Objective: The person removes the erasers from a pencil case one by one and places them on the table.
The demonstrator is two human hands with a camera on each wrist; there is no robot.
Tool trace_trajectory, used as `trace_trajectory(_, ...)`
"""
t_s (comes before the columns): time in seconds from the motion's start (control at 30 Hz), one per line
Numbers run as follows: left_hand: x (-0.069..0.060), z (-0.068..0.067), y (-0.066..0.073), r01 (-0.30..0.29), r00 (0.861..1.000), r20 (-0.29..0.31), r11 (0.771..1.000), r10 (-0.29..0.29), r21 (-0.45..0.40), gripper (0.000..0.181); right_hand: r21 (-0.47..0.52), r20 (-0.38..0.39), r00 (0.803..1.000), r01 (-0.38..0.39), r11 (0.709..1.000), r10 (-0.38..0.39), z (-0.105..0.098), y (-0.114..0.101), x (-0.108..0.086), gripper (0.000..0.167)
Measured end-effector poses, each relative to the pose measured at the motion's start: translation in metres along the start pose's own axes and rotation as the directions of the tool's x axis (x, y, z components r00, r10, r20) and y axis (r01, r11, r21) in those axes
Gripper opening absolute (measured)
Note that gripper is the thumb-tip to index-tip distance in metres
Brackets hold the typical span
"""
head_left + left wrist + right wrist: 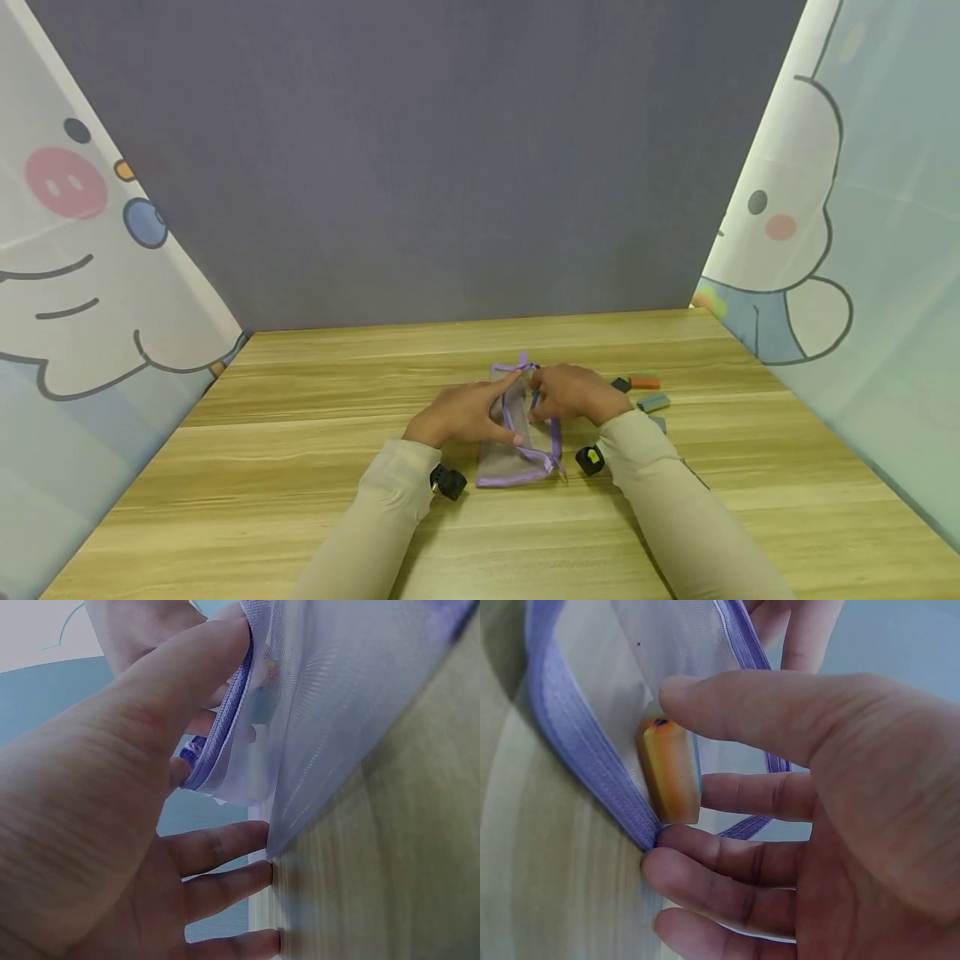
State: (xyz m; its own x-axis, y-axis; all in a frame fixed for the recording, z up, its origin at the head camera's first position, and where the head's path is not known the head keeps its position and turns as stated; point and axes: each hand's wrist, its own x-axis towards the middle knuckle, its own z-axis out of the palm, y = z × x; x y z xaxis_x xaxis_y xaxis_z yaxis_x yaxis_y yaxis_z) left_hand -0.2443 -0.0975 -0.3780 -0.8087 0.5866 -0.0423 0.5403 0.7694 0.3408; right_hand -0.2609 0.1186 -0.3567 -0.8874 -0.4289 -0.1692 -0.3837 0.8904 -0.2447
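Observation:
A translucent mesh zip pouch with purple edging lies on the table, its opening spread. My left hand touches the opening's edge with thumb and forefinger stretched apart; in the left wrist view its thumb rests against the purple zip, the lower fingers reaching the table. My right hand reaches into the opening from the right. Between its thumb and forefinger, in the right wrist view, it pinches a small orange-yellow block with a paler top. The block's exact kind is unclear.
Right of the pouch lie a small orange block, a black piece and a grey-blue block. Another grey piece is partly behind the right sleeve. A dark panel stands at the table's back; printed curtains flank both sides.

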Motion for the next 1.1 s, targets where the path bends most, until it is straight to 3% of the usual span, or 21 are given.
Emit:
trace_trajectory(0.37, -0.001, 0.001, -0.001, -0.007, 1.0, -0.013, 1.0, 0.007, 0.016, 0.106, 0.013, -0.017, 0.999, 0.042, 0.999, -0.041, 0.006, 0.002, -0.001, 0.052)
trace_trajectory(0.77, 0.003, -0.002, 0.003, -0.012, 1.0, -0.025, 1.0, 0.012, 0.026, 0.107, -0.028, -0.084, 0.995, 0.057, 0.998, -0.059, 0.004, 0.003, -0.008, 0.049)
trace_trajectory(1.1, 0.0, 0.001, 0.0, 0.006, 1.0, -0.02, 1.0, -0.006, 0.031, 0.108, 0.025, -0.095, 0.99, 0.104, 0.994, -0.101, 0.011, 0.006, -0.013, 0.048)
